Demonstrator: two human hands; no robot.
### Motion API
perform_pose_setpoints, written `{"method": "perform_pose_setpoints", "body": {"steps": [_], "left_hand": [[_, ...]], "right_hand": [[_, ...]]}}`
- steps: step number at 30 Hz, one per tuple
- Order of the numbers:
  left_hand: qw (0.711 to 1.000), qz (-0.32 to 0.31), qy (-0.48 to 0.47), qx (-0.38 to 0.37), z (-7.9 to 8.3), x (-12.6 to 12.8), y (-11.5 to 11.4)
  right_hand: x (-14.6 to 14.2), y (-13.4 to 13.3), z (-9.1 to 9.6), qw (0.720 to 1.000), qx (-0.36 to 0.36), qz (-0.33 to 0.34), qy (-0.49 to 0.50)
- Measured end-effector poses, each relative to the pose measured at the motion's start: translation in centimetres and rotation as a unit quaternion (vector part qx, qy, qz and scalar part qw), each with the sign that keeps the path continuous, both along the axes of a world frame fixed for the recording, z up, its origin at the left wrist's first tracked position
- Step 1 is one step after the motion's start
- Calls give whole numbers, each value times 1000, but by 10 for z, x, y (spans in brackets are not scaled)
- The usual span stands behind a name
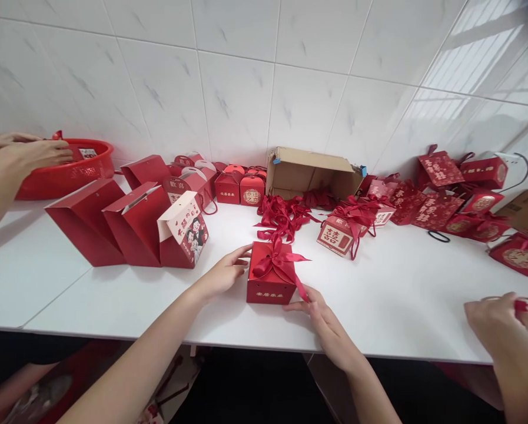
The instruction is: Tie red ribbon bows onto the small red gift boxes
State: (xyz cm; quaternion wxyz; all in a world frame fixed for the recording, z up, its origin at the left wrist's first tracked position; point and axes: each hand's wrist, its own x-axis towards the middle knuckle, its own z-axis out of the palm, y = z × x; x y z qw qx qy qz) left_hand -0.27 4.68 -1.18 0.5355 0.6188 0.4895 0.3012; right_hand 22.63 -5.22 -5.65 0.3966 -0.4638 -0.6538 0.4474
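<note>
A small red gift box (270, 277) with a red ribbon bow on top stands near the front edge of the white table (405, 294). My left hand (223, 274) rests against the box's left side, fingers stretched toward its top corner. My right hand (323, 318) lies flat at the box's lower right corner, fingers touching a trailing end of the ribbon. Neither hand grips the box.
Red paper bags (135, 224) stand at left, a red basket (65, 168) behind them. An open cardboard box (310, 174) and loose ribbons (284, 215) sit behind. More red boxes (440, 206) crowd the right. Other people's hands (20, 156) appear at far left and at lower right (506, 335).
</note>
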Motion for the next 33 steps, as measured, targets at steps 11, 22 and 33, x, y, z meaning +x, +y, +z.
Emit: {"method": "perform_pose_setpoints", "body": {"steps": [11, 22, 33], "left_hand": [[960, 247, 19, 132, -5, -58, -19], [990, 106, 54, 73, -21, -25, -34], [993, 89, 11, 78, -16, -8, -26]], "right_hand": [[7, 3, -20, 994, -21, -104, 27], [5, 6, -16, 991, 5, -99, 94], [1, -1, 2, 995, -42, -91, 8]]}}
